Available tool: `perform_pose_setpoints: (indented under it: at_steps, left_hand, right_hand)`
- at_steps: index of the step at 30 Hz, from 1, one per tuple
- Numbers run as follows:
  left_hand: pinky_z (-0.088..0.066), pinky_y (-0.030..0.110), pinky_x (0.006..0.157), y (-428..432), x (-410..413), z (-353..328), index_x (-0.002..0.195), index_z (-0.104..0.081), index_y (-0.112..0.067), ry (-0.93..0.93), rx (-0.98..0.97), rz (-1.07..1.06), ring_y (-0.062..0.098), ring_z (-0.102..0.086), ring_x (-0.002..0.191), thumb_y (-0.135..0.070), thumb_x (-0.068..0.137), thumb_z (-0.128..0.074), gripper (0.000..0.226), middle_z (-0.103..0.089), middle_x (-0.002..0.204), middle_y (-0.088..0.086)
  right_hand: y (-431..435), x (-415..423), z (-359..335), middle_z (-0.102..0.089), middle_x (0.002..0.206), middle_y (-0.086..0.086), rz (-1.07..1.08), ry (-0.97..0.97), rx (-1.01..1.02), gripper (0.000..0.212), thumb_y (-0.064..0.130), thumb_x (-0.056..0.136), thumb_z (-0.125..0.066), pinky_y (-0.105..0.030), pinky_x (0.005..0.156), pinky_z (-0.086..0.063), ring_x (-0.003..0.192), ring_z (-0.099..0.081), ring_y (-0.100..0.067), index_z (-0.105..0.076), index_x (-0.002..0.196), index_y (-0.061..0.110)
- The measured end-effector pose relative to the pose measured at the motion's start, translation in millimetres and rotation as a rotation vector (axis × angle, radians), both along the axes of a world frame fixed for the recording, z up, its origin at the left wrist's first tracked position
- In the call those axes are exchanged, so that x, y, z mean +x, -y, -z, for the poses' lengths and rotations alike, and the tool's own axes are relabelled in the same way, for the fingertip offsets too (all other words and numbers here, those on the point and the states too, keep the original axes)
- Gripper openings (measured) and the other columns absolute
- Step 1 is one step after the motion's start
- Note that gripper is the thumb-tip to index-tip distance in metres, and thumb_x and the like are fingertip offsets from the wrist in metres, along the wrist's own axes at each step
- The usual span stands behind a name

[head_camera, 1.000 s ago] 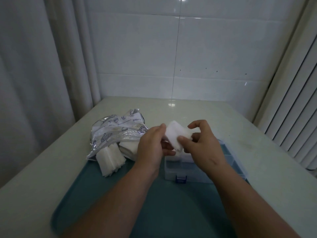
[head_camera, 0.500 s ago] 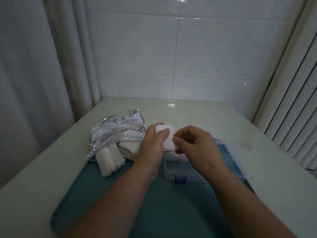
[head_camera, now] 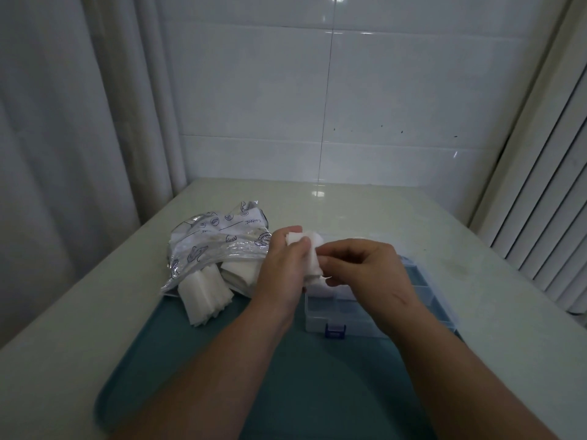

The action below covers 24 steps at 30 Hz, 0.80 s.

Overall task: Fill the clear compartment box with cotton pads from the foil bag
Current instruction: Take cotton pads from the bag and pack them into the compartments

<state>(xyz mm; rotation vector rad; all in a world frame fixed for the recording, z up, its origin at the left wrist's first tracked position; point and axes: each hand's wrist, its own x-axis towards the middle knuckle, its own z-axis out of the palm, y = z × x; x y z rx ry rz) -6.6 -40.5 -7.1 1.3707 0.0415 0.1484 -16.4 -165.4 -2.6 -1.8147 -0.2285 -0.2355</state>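
My left hand (head_camera: pixel 283 267) grips a small stack of white cotton pads (head_camera: pixel 313 254) above the left end of the clear compartment box (head_camera: pixel 343 315). My right hand (head_camera: pixel 368 268) pinches the lower edge of that stack from the right. The box stands open on a teal tray (head_camera: pixel 286 376), with a blue latch at its front; my hands hide much of its inside. The silver foil bag (head_camera: pixel 219 239) lies to the left, with more white pads (head_camera: pixel 205 293) spilling out of its mouth onto the tray.
The tray lies on a pale table (head_camera: pixel 365 211) set against a white tiled wall. A curtain (head_camera: pixel 63 122) hangs at the left and vertical blinds (head_camera: pixel 546 201) at the right. The box's clear lid (head_camera: pixel 441 300) lies open to the right.
The pad stack has come down and to the left, folded closer into my left hand. My right hand has lowered and shifted from holding the stack's side to pinching its lower edge.
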Motion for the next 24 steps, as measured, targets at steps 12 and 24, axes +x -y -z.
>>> perform_pose_setpoints:
  at_steps: [12,24]
  left_hand:
    - [-0.050,0.035,0.072,-6.1,0.5,0.8,0.106,-0.059,-0.018,0.037,-0.019,-0.016,0.020,-0.058,0.085,0.000,0.085,-0.048,0.029,-0.060,0.099,0.008]
    - [-0.035,0.025,0.059,-1.9,5.6,8.3,0.094,-0.065,-0.018,-0.019,0.217,-0.175,0.004,-0.051,0.074,-0.017,0.096,-0.047,0.019,-0.060,0.085,-0.008]
  right_hand:
    - [0.2,3.1,2.2,-0.062,0.095,0.014,0.132,-0.012,-0.221,0.034,0.031,0.083,-0.074,-0.022,0.069,-0.057,0.083,-0.065,-0.005,-0.052,0.109,0.034]
    - [-1.6,-3.4,1.0,-0.058,0.095,0.019,0.028,0.065,-0.540,0.029,0.027,0.086,-0.069,-0.012,0.063,-0.048,0.070,-0.058,0.001,-0.048,0.101,0.039]
